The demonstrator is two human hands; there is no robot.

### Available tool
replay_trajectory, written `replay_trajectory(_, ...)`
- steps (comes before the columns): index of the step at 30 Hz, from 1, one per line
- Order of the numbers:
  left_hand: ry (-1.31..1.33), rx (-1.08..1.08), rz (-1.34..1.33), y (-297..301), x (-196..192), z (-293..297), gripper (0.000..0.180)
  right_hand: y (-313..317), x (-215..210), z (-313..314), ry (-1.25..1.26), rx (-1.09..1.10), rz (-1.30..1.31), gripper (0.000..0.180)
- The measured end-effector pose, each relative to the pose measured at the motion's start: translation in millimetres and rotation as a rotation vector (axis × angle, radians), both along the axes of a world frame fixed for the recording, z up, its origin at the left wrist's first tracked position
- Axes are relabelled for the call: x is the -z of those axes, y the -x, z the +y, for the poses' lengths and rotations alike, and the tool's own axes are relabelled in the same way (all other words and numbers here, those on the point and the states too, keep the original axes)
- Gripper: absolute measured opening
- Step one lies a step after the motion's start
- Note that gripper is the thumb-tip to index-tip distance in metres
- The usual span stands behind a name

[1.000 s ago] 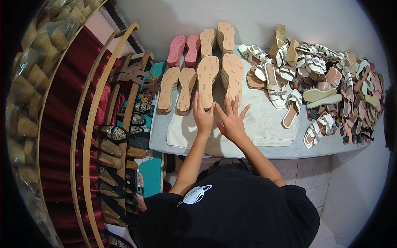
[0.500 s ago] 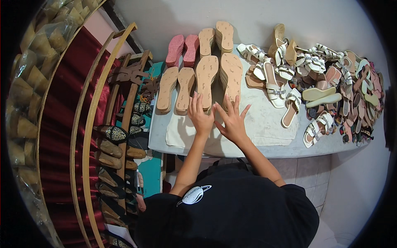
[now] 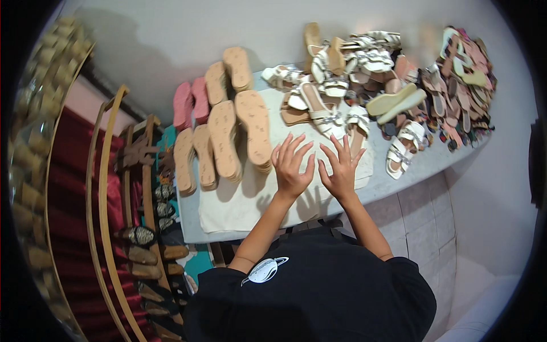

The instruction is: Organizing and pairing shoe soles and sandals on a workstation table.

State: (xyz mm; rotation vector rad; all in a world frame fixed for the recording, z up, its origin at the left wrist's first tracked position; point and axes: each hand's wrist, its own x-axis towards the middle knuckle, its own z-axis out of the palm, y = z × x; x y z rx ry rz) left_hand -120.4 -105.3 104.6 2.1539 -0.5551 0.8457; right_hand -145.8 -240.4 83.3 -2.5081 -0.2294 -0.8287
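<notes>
A: Item one, the left hand (image 3: 292,165). How did it lie?

B: Flat on the pale cloth (image 3: 239,205) that covered the near part of the grey table (image 3: 410,171), fingers spread wide, gripping nothing. The right hand (image 3: 341,166) lay just beside it on the same cloth, likewise splayed and empty.

A: Nearest stock?

B: A stack of tan cork soles (image 3: 253,131), just left of the left hand's fingertips. Further tan soles (image 3: 194,157) stood left of that; a pink pair (image 3: 191,102) sat farther back.

A: And to the right?

B: White strappy sandals (image 3: 319,108) just beyond the fingertips, then a mixed heap of sandals (image 3: 456,80) at the far right.

A: Left of the table?

B: A wooden rack of dark shoes (image 3: 145,251).

A: Risks, as judged?

B: The cloth looked loose, so hands sliding across it might have dragged it and shifted the cork stack. A leftward sweep could have knocked that stack over; a forward one could have tangled in sandal straps.
</notes>
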Motion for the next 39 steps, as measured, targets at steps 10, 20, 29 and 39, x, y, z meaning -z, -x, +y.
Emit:
replay_trajectory(10,-0.048,0.232,0.106,-49.1,41.0,-140.2,0.032,-2.6,15.9,-125.9,0.011,0.281,0.066,0.035)
replay_trajectory(20,-0.097,0.26,0.083,-156.1,93.6,-269.0,0.038,-20.7,34.6,-217.1,-0.04,0.284,0.037,0.036)
replay_trajectory(29,-0.099,0.166,0.215,-202.3,92.6,-290.6,0.022,-31.5,44.3,-271.3,-0.117,0.203,0.041,0.039)
replay_trajectory(39,-0.028,0.001,0.124,-161.7,30.0,-189.0,0.023,-66.3,13.2,-301.5,-0.011,-0.036,-0.228,0.049)
